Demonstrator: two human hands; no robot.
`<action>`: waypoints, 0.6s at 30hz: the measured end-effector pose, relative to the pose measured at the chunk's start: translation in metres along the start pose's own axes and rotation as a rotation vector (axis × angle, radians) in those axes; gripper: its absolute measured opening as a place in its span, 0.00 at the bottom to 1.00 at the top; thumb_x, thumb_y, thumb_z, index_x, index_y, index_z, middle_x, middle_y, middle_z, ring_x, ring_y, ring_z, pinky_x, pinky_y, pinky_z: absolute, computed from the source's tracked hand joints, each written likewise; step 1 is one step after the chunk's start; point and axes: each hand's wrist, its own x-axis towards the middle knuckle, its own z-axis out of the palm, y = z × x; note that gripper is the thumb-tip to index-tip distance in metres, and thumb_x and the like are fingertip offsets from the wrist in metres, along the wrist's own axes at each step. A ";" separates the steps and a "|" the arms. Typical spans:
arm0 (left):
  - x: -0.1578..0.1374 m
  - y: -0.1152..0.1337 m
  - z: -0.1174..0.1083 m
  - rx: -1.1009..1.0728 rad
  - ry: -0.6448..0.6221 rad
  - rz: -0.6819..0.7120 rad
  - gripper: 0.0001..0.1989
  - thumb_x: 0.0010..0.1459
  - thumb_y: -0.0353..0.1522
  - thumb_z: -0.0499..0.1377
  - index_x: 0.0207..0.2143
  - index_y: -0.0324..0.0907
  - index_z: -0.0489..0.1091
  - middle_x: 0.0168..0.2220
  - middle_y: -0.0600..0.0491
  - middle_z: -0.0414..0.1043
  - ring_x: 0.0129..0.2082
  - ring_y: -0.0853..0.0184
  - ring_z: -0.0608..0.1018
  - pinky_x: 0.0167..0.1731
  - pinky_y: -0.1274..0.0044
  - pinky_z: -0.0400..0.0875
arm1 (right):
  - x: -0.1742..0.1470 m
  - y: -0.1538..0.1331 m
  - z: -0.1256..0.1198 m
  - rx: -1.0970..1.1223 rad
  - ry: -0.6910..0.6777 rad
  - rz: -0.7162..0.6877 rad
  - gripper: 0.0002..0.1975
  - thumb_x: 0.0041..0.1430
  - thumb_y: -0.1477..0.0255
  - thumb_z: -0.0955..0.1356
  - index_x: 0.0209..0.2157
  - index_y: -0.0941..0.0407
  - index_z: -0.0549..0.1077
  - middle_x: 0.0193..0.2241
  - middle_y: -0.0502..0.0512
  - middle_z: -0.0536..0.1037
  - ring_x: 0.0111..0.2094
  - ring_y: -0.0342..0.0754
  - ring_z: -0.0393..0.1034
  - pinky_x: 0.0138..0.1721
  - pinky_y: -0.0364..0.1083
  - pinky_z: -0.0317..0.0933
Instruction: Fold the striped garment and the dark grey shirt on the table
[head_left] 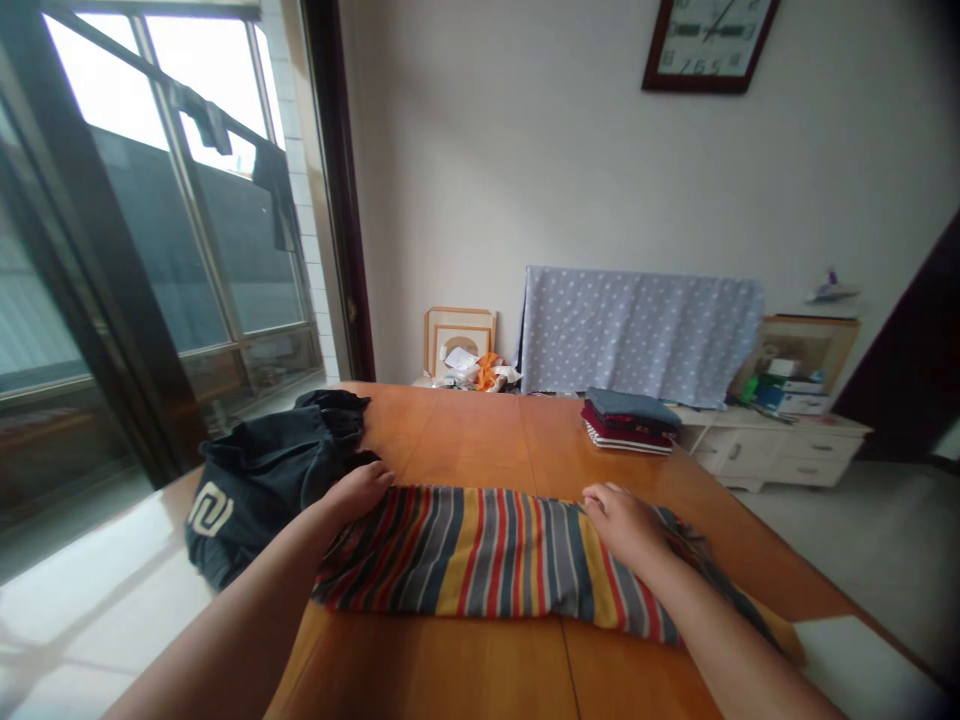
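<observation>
Right, both palms lie flat w/ fingers spread, nothing pinched: left hand [360, 489] and right hand [622, 518] press opposite ends of the striped red-yellow-grey cloth [480, 550], prob. to keep it smooth on the orange wooden table [465, 430], beside a crumpled black garment [262, 480].

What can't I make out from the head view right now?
- Striped cloth: its right end lies hidden under the right hand and forearm.
- Clock: its upper part is cut off by the top edge.
- Folded stack: the garment types are too small to tell.
- Dark garment: bunched, shape unclear.
</observation>
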 end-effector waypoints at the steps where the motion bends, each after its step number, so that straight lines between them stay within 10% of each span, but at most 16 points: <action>1: -0.001 -0.003 -0.004 -0.019 -0.011 -0.007 0.17 0.63 0.41 0.49 0.34 0.41 0.72 0.36 0.48 0.77 0.36 0.62 0.77 0.36 0.75 0.68 | -0.003 -0.002 0.003 0.043 -0.020 -0.039 0.16 0.66 0.67 0.59 0.45 0.52 0.77 0.44 0.57 0.80 0.47 0.52 0.72 0.50 0.47 0.60; 9: -0.022 -0.018 -0.010 -0.136 -0.054 -0.117 0.08 0.50 0.35 0.60 0.31 0.41 0.74 0.28 0.52 0.76 0.26 0.65 0.76 0.23 0.78 0.65 | -0.018 0.007 0.042 0.156 -0.170 -0.089 0.27 0.66 0.60 0.58 0.57 0.59 0.73 0.56 0.64 0.75 0.59 0.56 0.67 0.61 0.53 0.57; 18: -0.020 -0.018 -0.011 -0.037 0.187 -0.137 0.16 0.63 0.42 0.50 0.40 0.43 0.71 0.39 0.48 0.78 0.37 0.61 0.79 0.34 0.75 0.67 | -0.023 -0.003 0.024 0.064 -0.266 -0.050 0.28 0.68 0.55 0.55 0.62 0.51 0.69 0.63 0.58 0.68 0.66 0.57 0.57 0.67 0.60 0.43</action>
